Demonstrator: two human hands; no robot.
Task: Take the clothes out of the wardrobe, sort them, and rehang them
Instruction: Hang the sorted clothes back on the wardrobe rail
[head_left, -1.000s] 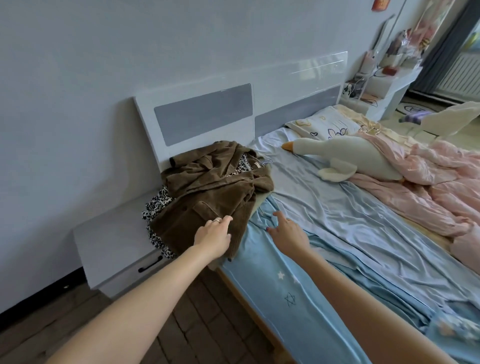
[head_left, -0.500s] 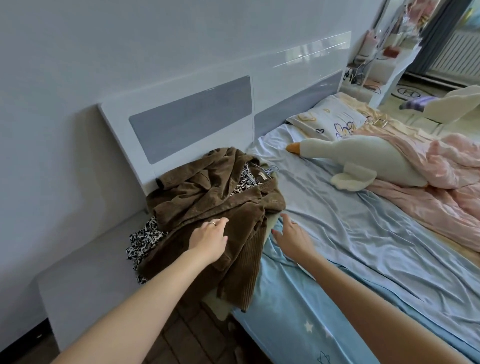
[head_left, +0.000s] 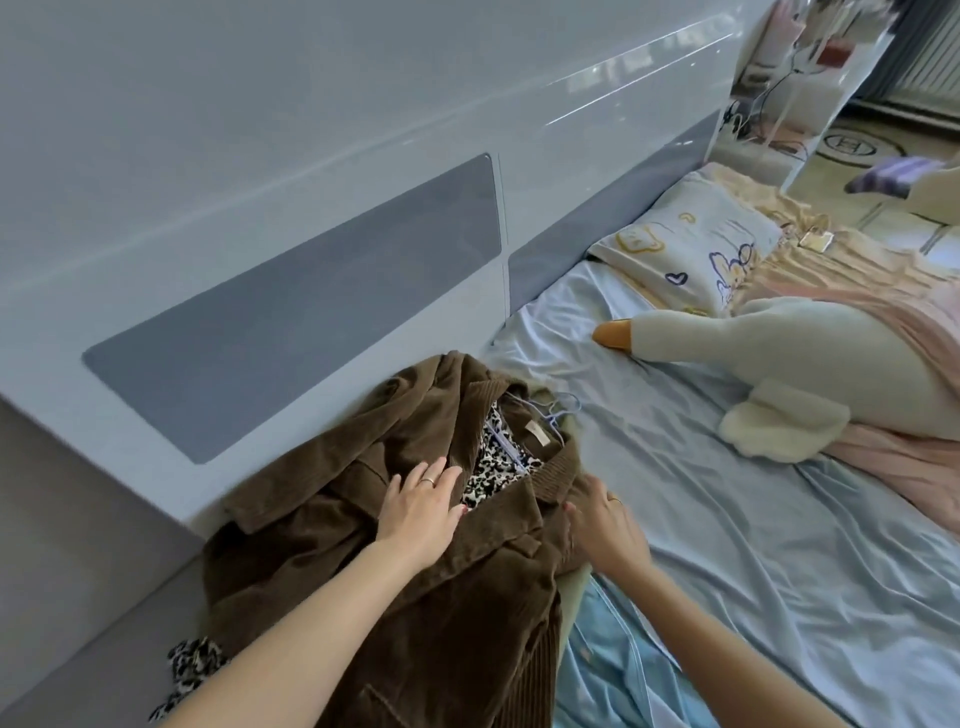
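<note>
A brown corduroy jacket (head_left: 332, 499) lies in a heap at the head corner of the bed, over a black-and-white leopard-print garment (head_left: 491, 470) that shows at its open collar and at the lower left. Pale wire hangers (head_left: 550, 410) stick out by the collar. My left hand (head_left: 421, 512) rests flat on the jacket's left lapel, fingers straight. My right hand (head_left: 605, 525) touches the right lapel edge with relaxed fingers.
The bed has a light blue sheet (head_left: 727, 519). A white goose plush (head_left: 779, 364), a printed pillow (head_left: 691, 249) and a pink quilt (head_left: 883, 312) lie to the right. A white and grey headboard (head_left: 311, 291) stands behind the pile, a nightstand (head_left: 93, 623) at its left.
The camera has come closer to the pile. Both hands moved up the jacket toward its collar; the right hand left the sheet and now touches the lapel.
</note>
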